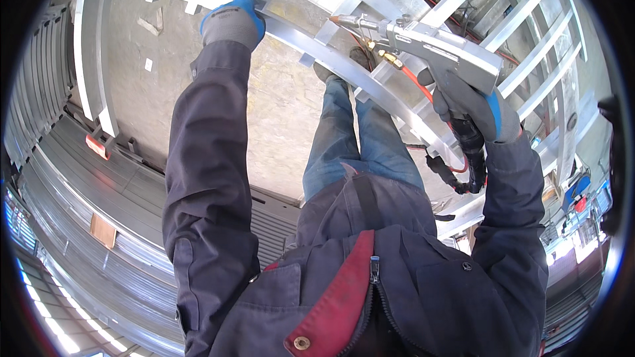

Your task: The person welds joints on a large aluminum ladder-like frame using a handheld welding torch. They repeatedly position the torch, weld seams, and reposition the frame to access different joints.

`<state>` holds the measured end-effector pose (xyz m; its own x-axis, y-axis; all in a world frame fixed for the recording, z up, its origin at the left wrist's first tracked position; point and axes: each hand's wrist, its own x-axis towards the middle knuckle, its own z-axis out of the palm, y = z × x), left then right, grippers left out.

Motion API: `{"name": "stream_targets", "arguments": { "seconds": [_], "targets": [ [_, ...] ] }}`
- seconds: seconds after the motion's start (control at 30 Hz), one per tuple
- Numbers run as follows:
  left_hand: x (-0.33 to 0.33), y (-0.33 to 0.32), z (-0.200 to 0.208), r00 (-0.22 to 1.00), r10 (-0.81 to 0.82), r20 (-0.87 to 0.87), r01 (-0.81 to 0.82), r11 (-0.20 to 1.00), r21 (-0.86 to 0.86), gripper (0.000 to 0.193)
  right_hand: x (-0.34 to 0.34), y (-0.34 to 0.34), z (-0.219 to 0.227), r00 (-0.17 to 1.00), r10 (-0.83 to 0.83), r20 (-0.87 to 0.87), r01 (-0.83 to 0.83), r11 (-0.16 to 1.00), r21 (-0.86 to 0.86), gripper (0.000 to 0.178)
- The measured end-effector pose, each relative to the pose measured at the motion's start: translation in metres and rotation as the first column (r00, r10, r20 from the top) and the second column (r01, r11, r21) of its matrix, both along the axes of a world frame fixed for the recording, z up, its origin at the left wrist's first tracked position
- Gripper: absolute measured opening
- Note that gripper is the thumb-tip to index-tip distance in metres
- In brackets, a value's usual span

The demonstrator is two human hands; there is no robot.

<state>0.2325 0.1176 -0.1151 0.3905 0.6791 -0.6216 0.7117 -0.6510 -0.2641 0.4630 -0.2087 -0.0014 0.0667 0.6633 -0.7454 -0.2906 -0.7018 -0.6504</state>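
My left hand (233, 25), in a grey and blue work glove, is closed over the near rail (301, 41) of a silvery metal frame; its fingertips are partly hidden. In my gloved right hand (477, 104) I hold a silver handheld welding gun (433, 45) by its grip. Its copper-coloured nozzle (340, 20) points left, above the frame and apart from my left hand. From the gun hang a red hose (417, 81) with brass fittings and a thick black cable (471, 149). Whether a finger presses the trigger cannot be seen.
Crossbars (532, 6) of the frame spread across the far side and right. Long metal profiles (99, 201) lie stacked at the left, with an orange-red piece (97, 147) beside them. A small white scrap (148, 64) lies on the concrete floor (278, 119). Blue equipment (577, 188) stands at the right.
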Motion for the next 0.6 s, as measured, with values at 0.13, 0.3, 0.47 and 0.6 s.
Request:
{"name": "stream_targets", "arguments": {
  "seconds": [0.13,0.3,0.47,0.6],
  "targets": [
    [-0.030,0.009,-0.003,0.730,0.495,0.470,-0.320,0.856,-0.405,0.033,0.005,-0.002,-0.004,1.000,0.005,-0.026,-0.006,1.000,-0.023,0.045],
    [-0.067,-0.065,0.003,0.508,0.592,0.626,-0.380,0.806,-0.453,0.031,0.006,-0.001,-0.006,0.997,0.071,-0.032,-0.072,0.996,-0.052,0.046],
    [-0.072,-0.150,0.000,0.603,0.203,0.772,-0.093,0.978,-0.185,0.043,0.001,-0.002,-0.015,0.998,0.057,-0.030,-0.059,0.997,-0.057,0.044],
    [-0.065,-0.180,-0.009,0.597,0.145,0.789,-0.074,0.989,-0.126,0.051,0.001,-0.001,-0.024,0.995,0.091,-0.046,-0.093,0.994,-0.050,0.044]
  ]
}}
